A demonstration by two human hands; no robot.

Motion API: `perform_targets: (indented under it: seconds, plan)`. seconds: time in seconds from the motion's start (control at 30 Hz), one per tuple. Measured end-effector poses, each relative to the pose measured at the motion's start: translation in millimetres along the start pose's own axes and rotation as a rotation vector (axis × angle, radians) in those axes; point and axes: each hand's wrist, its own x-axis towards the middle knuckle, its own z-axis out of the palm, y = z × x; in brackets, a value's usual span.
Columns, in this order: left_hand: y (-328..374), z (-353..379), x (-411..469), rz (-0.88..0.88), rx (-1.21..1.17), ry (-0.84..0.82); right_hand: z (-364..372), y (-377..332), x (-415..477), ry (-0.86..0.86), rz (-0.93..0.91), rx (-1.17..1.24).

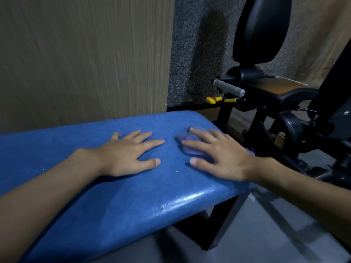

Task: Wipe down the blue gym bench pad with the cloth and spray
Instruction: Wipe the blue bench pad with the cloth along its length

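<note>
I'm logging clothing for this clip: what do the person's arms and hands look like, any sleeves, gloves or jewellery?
The left hand and right hand are bare: no gloves, rings, watch or wristbands show. Both forearms are uncovered as far as the frame reaches, no sleeve in view. Nails are short and unpainted.

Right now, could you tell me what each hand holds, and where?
Nothing gripped: right hand presses flat on the cloth; left hand lies on the blue pad.

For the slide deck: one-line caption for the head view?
Right hand presses the cloth on the blue bench pad; left hand rests flat beside it.
</note>
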Motion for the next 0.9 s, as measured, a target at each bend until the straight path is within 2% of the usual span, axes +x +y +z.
perform_targets:
  seconds: [0.1,0.2,0.3,0.37,0.43,0.5,0.57,0.67,0.8,0.9]
  plan:
    - [-0.6,-0.2,1.9,0.001,0.012,0.004,1.6,-29.1,-30.7,0.047,-0.192,-0.013]
    - [-1.9,1.2,3.2,0.001,0.009,0.008,3.4,-25.3,-29.8,0.111,-0.215,0.03]
    - [-2.7,2.2,2.6,0.001,-0.004,0.008,6.4,-0.5,1.5,0.11,-0.06,0.034]
    - [-2.5,2.2,0.9,0.003,-0.013,0.009,11.4,31.5,30.9,0.099,0.119,0.04]
    - [-1.6,2.7,-0.7,0.004,-0.02,0.012,14.8,61.8,56.9,0.053,0.295,0.153]
    - [-1.9,3.3,-0.3,0.008,-0.021,0.016,20.1,77.1,70.6,0.022,0.372,0.221]
    - [-3.6,3.4,0.6,0.015,-0.018,0.015,20.7,70.2,67.4,0.005,0.369,0.155]
    - [-7.1,1.8,2.5,0.028,-0.017,0.037,10.3,33.8,36.3,0.023,0.204,0.024]
    - [-16.3,0.3,4.4,0.018,-0.023,0.094,3.5,-26.9,-23.4,0.077,-0.204,0.015]
    - [-23.7,1.3,4.3,-0.007,-0.062,0.097,6.0,-31.9,-36.1,0.103,-0.323,0.039]
